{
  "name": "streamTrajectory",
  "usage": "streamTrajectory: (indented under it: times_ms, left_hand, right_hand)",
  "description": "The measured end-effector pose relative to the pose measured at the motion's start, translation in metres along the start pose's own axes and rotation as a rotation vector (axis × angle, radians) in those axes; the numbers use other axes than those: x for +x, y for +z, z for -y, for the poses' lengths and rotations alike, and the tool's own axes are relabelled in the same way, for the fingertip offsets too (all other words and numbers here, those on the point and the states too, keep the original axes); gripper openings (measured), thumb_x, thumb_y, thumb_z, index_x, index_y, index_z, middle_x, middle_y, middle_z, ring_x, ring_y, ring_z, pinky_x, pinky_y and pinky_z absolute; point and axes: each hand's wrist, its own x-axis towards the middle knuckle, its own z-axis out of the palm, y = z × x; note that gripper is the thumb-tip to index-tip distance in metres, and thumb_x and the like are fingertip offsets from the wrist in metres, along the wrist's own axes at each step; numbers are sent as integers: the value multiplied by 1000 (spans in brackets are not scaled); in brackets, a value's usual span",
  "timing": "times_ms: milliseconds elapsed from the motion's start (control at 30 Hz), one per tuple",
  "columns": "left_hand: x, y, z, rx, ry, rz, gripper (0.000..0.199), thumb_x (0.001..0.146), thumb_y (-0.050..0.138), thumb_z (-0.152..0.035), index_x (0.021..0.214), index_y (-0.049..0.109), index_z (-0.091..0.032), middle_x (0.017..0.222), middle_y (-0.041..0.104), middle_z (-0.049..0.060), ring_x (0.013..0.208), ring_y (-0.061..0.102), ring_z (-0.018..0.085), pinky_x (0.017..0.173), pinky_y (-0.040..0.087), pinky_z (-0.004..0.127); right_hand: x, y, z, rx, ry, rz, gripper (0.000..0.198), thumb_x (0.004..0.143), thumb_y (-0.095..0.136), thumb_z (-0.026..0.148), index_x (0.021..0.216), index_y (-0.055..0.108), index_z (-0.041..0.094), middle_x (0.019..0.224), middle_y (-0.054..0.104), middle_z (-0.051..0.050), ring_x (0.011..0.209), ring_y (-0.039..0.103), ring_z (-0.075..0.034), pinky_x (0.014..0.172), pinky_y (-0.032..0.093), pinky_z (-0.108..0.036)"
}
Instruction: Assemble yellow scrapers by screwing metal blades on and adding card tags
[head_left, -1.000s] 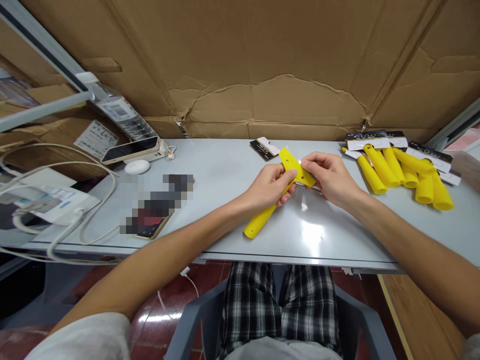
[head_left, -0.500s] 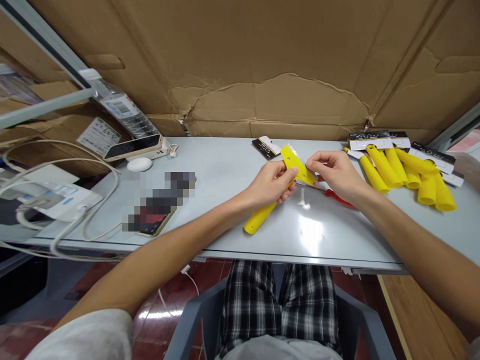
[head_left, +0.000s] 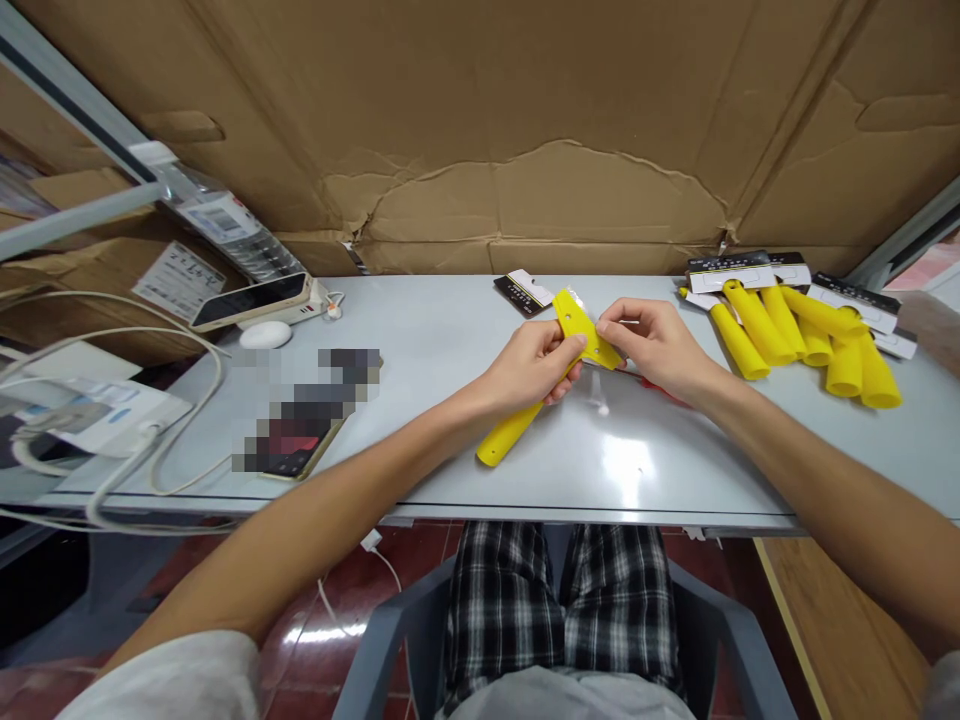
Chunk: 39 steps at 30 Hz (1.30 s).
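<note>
My left hand [head_left: 529, 368] is wrapped round a yellow scraper [head_left: 511, 434], thumb on its wide head with small holes. The handle slants down toward the table's front edge. Fingertips of my right hand [head_left: 654, 342] are pinched together at the right edge of the head; what is between them is too small to make out. Clear plastic shows along the head's far edge. Partly under my right hand lies a red-handled tool [head_left: 667, 397] with a thin metal shaft, like a screwdriver. A black and white card [head_left: 525, 292] rests behind the scraper.
Several yellow scraper handles [head_left: 772, 325] with black and white cards are piled at the right. On the left lie a partly blurred phone [head_left: 300, 450], a second phone [head_left: 251, 303], a white oval object [head_left: 265, 335], cables and a water bottle [head_left: 225, 220]. Cardboard [head_left: 525, 120] walls the back.
The view has shifted slightly, so everything sits a little further left. My hands keep the same hold, with the right fingertips still at the edge of the scraper's head.
</note>
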Motion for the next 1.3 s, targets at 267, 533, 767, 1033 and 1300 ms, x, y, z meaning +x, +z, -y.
streamTrajectory:
  times_ms: [267, 533, 767, 1033, 1300]
  left_hand:
    - [0, 1, 0, 5, 33, 7, 31, 108, 48, -23, 78, 54, -18, 67, 56, -2, 45, 50, 5, 42, 39, 21]
    - [1, 0, -2, -22, -57, 11, 31, 109, 47, -19, 78, 52, -19, 65, 56, -2, 43, 47, 4, 41, 37, 21]
    - [5, -6, 1, -20, -85, -31, 30, 109, 48, -21, 79, 54, -18, 70, 58, 0, 44, 48, 4, 41, 37, 21]
    - [15, -25, -1, -2, -70, -160, 21, 104, 53, -20, 84, 52, -18, 73, 60, -1, 46, 49, 4, 42, 38, 19]
    - [21, -35, 4, 84, -24, -224, 20, 104, 51, -19, 84, 53, -18, 72, 61, 0, 46, 50, 5, 42, 40, 20]
  right_hand:
    - [5, -11, 1, -57, -34, -3, 45, 86, 74, 56, 88, 67, 11, 83, 63, -5, 71, 51, -3, 65, 43, -18]
    - [5, -7, -6, -40, 68, 62, 57, 84, 73, 66, 101, 71, 12, 86, 64, -5, 69, 53, -4, 59, 46, -18]
    - [24, -33, -17, 14, 15, -225, 50, 87, 72, 61, 99, 69, 12, 93, 68, -10, 71, 58, -6, 59, 45, -19]
    - [38, -68, -51, -751, -156, -161, 34, 91, 59, 28, 116, 79, 18, 107, 71, -8, 86, 60, -9, 93, 46, -28]
    - [36, -56, -58, -873, -147, 16, 42, 95, 54, 30, 128, 79, 25, 118, 69, -7, 85, 55, -8, 88, 39, -24]
